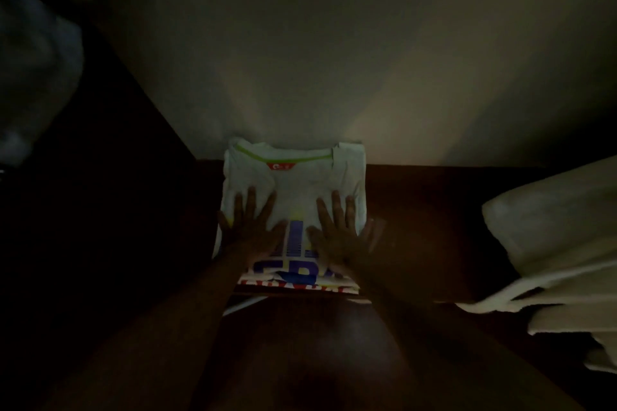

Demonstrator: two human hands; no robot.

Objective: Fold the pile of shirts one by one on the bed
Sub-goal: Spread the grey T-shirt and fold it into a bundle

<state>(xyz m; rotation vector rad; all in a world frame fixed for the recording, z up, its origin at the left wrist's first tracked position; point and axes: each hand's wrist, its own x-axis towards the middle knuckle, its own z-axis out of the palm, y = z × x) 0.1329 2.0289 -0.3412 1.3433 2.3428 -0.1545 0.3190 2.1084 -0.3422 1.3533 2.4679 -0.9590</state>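
My fingers are spread flat: my left hand (248, 230) and right hand (339, 232) press side by side on the folded white shirt (293, 183), which lies on the dark bed (417, 227) against the wall (334, 60). White cloth (554, 243) is heaped at my right.

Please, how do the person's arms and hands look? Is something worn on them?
Both forearms are bare, with no sleeve in view. The left hand and the right hand are bare too: no glove shows. The picture is too dark to tell about rings or a watch.

Both hands, left (252, 230) and right (340, 233), press flat on a folded white shirt (293, 177) in dim light.
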